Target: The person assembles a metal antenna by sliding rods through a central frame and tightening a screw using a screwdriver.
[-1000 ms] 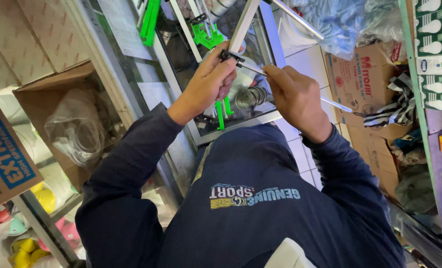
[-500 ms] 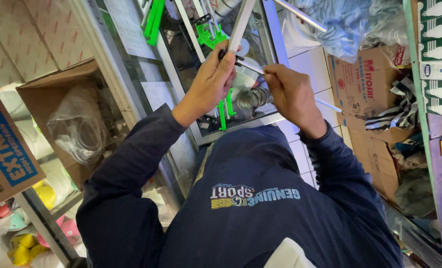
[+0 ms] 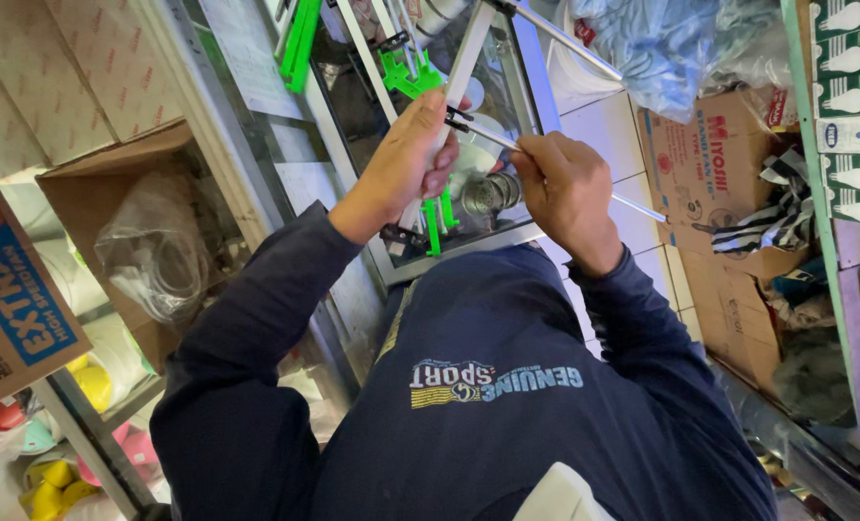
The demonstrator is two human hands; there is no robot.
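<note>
My left hand [image 3: 406, 164] is wrapped around a white bar [image 3: 473, 53] that carries green plastic clips [image 3: 437, 217] at its lower end. My right hand [image 3: 565, 188] grips a thin metal rod [image 3: 637, 205], whose dark tip touches the white bar just beside my left fingers. Both hands are held close together above a glass display case [image 3: 468, 246]. More white bars with green fittings [image 3: 406, 72] lie on the case behind them. A round metal part [image 3: 488, 193] shows under the glass between my hands.
To the left, an open cardboard box [image 3: 82, 183] holds a plastic bag of coiled cable [image 3: 155, 251]. On the right are a printed carton [image 3: 709, 174], a blue plastic bag [image 3: 681, 48] and stacked bulb boxes [image 3: 849, 96]. Coloured plastic items sit on a lower-left shelf [image 3: 73, 425].
Both hands keep their grips at the same spot. My left fingers have shifted slightly on the white bar, and the view has moved a little.
</note>
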